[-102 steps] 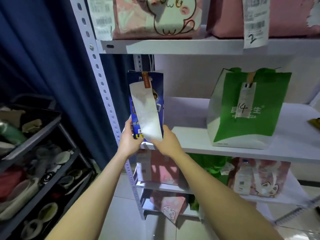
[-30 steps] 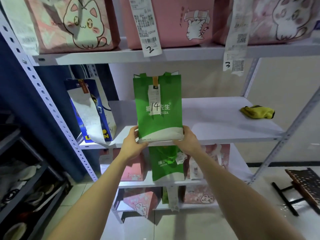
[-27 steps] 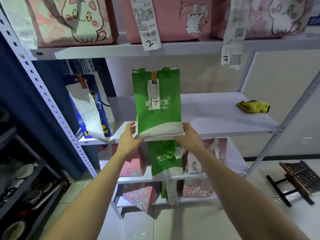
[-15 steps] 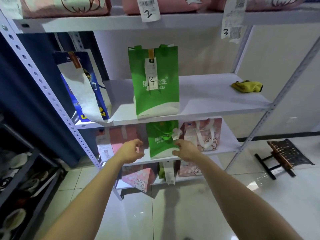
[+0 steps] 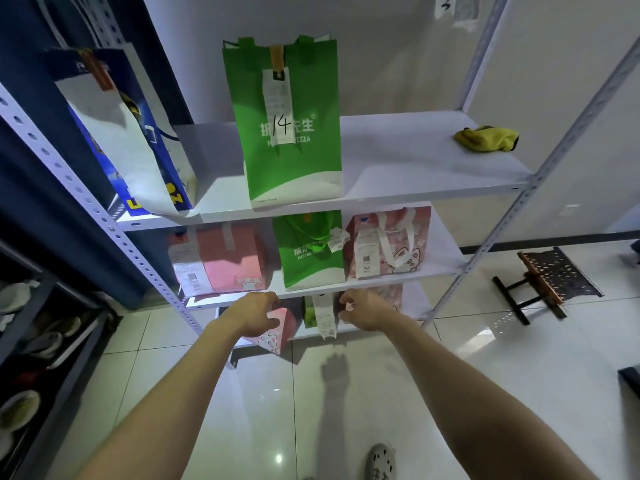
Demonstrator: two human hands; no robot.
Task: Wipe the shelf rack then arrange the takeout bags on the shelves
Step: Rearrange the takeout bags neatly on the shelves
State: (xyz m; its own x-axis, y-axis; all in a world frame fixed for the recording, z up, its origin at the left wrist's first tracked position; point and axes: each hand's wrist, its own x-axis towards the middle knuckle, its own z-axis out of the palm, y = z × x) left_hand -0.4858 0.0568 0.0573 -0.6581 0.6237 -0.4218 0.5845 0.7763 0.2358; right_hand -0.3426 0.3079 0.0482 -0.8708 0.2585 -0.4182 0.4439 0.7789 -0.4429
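Standing on the shelf, the green bag carries a receipt marked "14"; left hand and right hand curl loosely, empty.

numbered bag on shelf, cloth right

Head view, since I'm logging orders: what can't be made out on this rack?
All head view.
Bottom-shelf bags: partly hidden by the left hand and right hand.
Receipt on the green bag: print too small beyond 14.
Top shelf: cut off by the upper edge; only a tag marked 3 shows.
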